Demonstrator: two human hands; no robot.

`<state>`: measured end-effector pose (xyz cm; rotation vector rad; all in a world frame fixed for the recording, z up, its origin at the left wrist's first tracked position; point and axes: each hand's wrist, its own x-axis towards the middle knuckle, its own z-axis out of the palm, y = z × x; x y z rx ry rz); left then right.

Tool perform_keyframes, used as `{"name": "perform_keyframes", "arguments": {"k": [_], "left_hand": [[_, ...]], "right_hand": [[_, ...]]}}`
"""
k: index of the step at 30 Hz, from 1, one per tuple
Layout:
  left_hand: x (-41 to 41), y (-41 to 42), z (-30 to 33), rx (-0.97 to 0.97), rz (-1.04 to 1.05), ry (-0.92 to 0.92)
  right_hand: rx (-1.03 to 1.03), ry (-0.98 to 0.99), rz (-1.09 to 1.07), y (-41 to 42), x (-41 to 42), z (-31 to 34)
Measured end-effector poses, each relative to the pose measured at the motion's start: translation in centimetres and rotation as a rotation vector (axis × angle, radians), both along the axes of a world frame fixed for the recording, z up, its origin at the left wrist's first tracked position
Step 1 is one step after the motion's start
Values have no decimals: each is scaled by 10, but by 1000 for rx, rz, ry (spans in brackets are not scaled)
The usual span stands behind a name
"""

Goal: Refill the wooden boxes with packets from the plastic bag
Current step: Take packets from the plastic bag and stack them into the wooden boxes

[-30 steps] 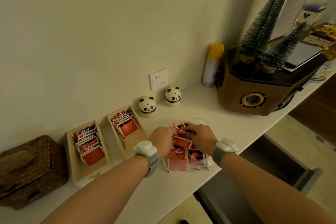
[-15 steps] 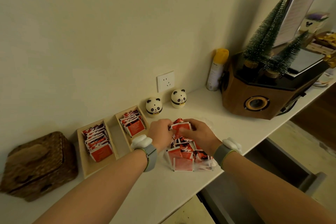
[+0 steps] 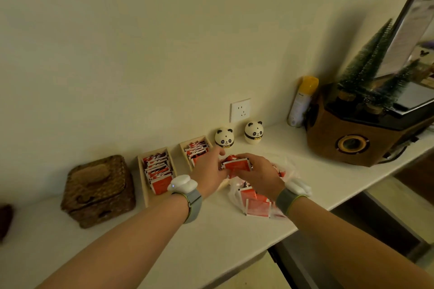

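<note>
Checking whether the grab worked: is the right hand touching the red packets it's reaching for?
Touching. The head view shows the right hand with fingers curled over the stack of red packets, and the left hand pressing its other side.

You see red-and-white packets point(image 3: 236, 165), pale wooden boxes point(image 3: 143, 178), black-and-white panda figures point(image 3: 224, 138), a yellow-capped can point(image 3: 303, 101).

Both bare forearms reach forward side by side, banded at the wrists, left hand point(image 3: 209, 169) and right hand point(image 3: 259, 172) palms-down and close together, fingers curled in, pinching one red packet point(image 3: 237, 165) between them.
</note>
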<state>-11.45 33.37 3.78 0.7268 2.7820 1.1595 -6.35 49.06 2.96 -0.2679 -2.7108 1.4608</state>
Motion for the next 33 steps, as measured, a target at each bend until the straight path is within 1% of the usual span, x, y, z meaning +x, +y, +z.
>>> {"name": "perform_keyframes", "arguments": {"k": [3,9,13,15,18,20,22,25,29,33], "left_hand": [[9,-31,3,-81,0,32],[42,-106,-13,-85,-16,-101],[70,-160,-38,-97,71,-197],[82,-183,-49,-107,131,-232],[98,-209,-67,-79,207,-271],[107,-220,-78,-42,251,-276],[114,-226,-86,-19,280,-271],[116,-227,-91,-64,284,-264],[115,-222,-91,-76,296,-254],[115,-219,-89,-88,286,-266]], "right_hand": [[-11,-3,65,-28,7,8],[-52,-30,228,-96,24,-14],[-117,-86,328,-147,40,-42],[-117,-117,363,-169,47,-58],[-125,-110,396,-194,58,-77],[-84,-89,403,-205,63,-84],[12,-48,413,-213,65,-90],[133,-27,405,-215,64,-93],[148,-129,359,-212,64,-96],[172,-147,363,-211,61,-98]]}}
